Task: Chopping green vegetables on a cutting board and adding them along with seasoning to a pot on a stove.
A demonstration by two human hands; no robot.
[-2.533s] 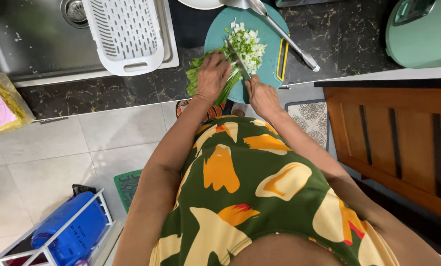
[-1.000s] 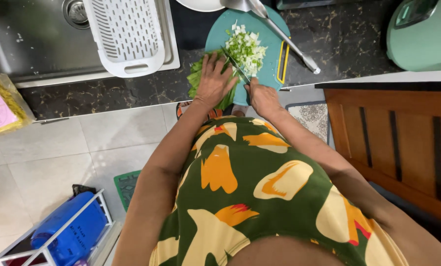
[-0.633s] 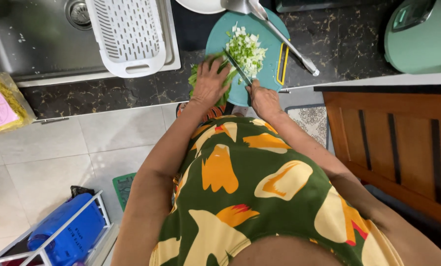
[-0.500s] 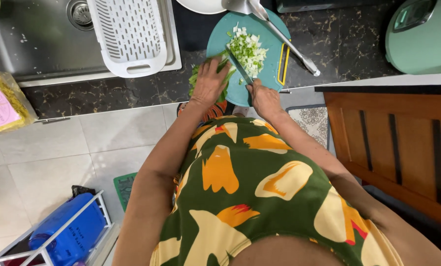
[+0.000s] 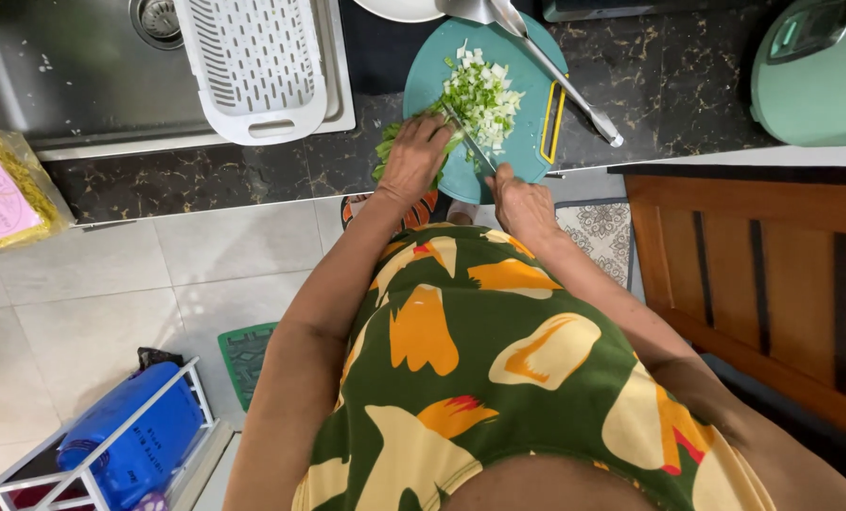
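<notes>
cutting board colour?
Teal, with a yellow-rimmed handle slot, in the head view: cutting board under the chopped greens.

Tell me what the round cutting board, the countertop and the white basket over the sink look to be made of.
Cutting board: probably plastic, judging by its even matte teal colour. Countertop: polished stone or a stone look-alike, black with pale veins. White basket: plastic, going by its moulded slots and uniform white. Sink: brushed steel, grey with a dull sheen.
</notes>
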